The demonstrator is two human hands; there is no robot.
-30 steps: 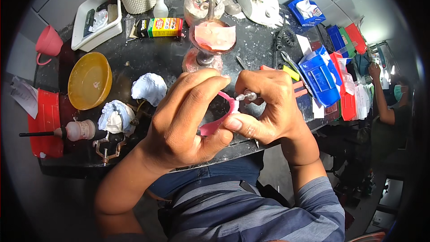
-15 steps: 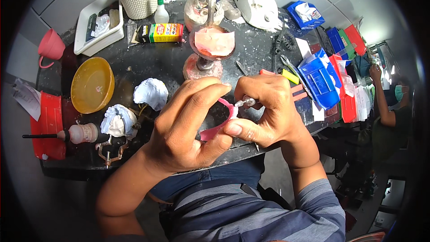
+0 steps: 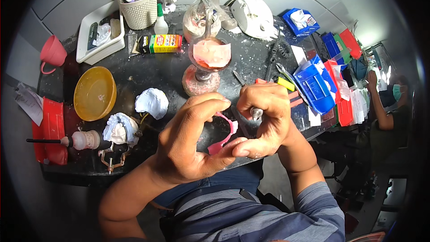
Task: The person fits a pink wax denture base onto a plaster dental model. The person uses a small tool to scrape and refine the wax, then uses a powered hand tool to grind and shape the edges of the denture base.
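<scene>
My left hand (image 3: 179, 141) grips a curved pink dental wax piece (image 3: 217, 147) between thumb and fingers. A small whitish part shows on its outer edge. My right hand (image 3: 271, 114) is closed round a slim metal hand tool (image 3: 256, 114), whose rounded end shows among the fingers; its working end is hard to make out. My right thumb lies close to the left thumb, by the lower part of the wax piece. Beyond my hands, a metal dish holding a pink wax sheet (image 3: 212, 54) stands over the bench.
A pale blue cast (image 3: 151, 103), another cast on a brass-coloured articulator (image 3: 120, 129), an amber bowl (image 3: 95, 93) and a torch with a black nozzle (image 3: 85, 140) lie left. Blue bins (image 3: 316, 85) and a yellow highlighter (image 3: 284, 83) stand right. A masked person (image 3: 387, 107) sits farther right.
The metal tool's tip has come away from the wax piece and now points differently, its rounded end facing up. The wax piece has tilted slightly, and the view has shifted a little.
</scene>
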